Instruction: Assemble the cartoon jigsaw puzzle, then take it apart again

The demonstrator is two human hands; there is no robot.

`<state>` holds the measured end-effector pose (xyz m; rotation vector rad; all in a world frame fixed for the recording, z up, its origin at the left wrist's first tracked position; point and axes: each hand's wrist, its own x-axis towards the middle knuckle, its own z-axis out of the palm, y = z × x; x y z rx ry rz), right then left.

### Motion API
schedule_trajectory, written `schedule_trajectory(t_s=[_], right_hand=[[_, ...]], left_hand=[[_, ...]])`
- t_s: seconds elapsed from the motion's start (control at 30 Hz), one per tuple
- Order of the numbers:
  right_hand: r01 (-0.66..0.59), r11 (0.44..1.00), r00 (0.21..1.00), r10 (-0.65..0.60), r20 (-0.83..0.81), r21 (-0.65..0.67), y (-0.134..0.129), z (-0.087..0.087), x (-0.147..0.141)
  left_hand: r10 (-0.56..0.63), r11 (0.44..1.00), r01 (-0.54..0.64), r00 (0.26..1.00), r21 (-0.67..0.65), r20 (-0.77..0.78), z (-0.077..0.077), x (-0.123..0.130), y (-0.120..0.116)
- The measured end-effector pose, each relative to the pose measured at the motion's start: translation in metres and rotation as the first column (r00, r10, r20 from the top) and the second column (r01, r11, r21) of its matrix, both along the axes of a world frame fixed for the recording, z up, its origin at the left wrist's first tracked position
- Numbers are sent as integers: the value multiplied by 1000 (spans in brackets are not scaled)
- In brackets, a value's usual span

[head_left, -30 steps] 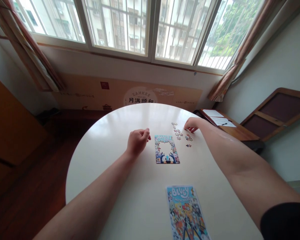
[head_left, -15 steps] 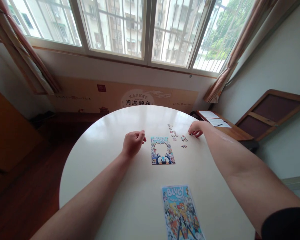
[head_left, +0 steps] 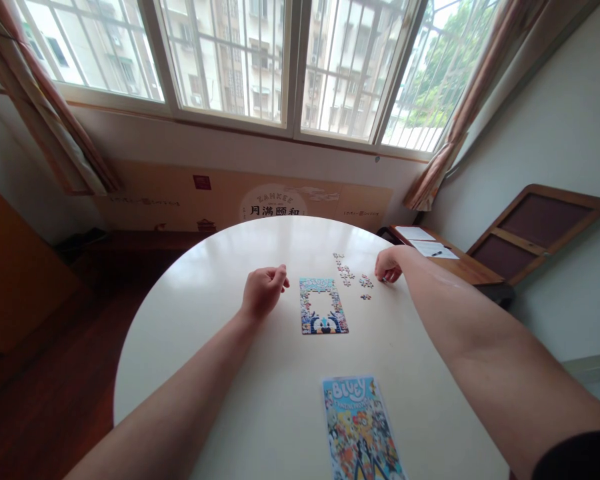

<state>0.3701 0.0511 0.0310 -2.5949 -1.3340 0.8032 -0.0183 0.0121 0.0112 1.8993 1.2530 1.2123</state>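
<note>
A partly assembled jigsaw puzzle (head_left: 324, 325) lies flat on the white table, its border joined around a gap through which the tabletop shows. Just left of it, my left hand (head_left: 264, 291) rests in a loose fist, apart from the puzzle; no object shows in it. Loose jigsaw pieces (head_left: 347, 273) are scattered to the right of the puzzle. Beyond them my right hand (head_left: 390, 265) points down at the table, fingers pinched on a small jigsaw piece (head_left: 383, 280) that is mostly hidden. Closer to me lies a colourful picture sheet (head_left: 363, 427) headed "BLUEY".
The round white table (head_left: 190, 373) has its far edge near a cardboard panel (head_left: 220, 193) under the barred windows. At right, a wooden side table (head_left: 463, 268) carries papers (head_left: 433, 249) and a pen. A framed wooden panel (head_left: 545, 230) leans by the wall.
The view has tilted up slightly, so the table's things sit a little lower. My right hand has barely shifted and stays by the loose pieces; my left hand keeps its place beside the puzzle.
</note>
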Motion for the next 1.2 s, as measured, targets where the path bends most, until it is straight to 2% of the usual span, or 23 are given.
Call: schedule_trajectory(t_s=[0.1, 0.17, 0.23, 0.3, 0.37, 0.43, 0.5, 0.57, 0.63, 0.7, 0.8, 0.93, 1.2], right_hand=[[-47, 985, 995, 32, -95, -167, -5, 6, -3], [-82, 979, 988, 56, -142, -186, -10, 11, -4], [-110, 983, 979, 82, -186, -145, -16, 18, -6], [-131, 991, 965, 120, -234, -32, -21, 26, -11], [-145, 977, 941, 185, -284, 154, -28, 33, -21], [-144, 924, 908, 266, -324, 355, -38, 36, -37], [-129, 861, 870, 336, -361, 492, -54, 35, -60], [-88, 775, 784, 441, -437, 626, -74, 29, -86], [-53, 726, 701, 516, -493, 685, -93, 19, -113], [-29, 696, 652, 558, -514, 718, -108, 9, -136], [31, 694, 601, 562, -568, 719, -119, -5, -157], [78, 735, 584, 514, -628, 674, -123, -17, -161], [81, 788, 561, 470, -682, 610, -134, -16, -160]], left_hand=[[-6, 1000, 6, 1000, -1, -7, 1, 0, 0], [-15, 1000, 15, 1000, -5, -4, 1, 0, 0], [-22, 1000, 22, 1000, -7, -2, 1, 0, 0], [-27, 1000, 27, 1000, 1, -5, 0, 1, -1], [-33, 999, 34, 999, 21, -18, 1, 2, -3], [-50, 997, 52, 998, 56, -40, 4, 3, -7], [-77, 990, 85, 995, 110, -70, 7, 6, -12], [-115, 976, 133, 987, 171, -114, 10, 9, -17], [-161, 957, 193, 975, 218, -156, 12, 12, -23], [-216, 940, 253, 960, 228, -177, 12, 15, -27], [-296, 925, 328, 939, 193, -175, 11, 18, -31], [-356, 912, 384, 916, 145, -183, 12, 19, -33], [-450, 868, 477, 873, 137, -189, 14, 19, -35]])
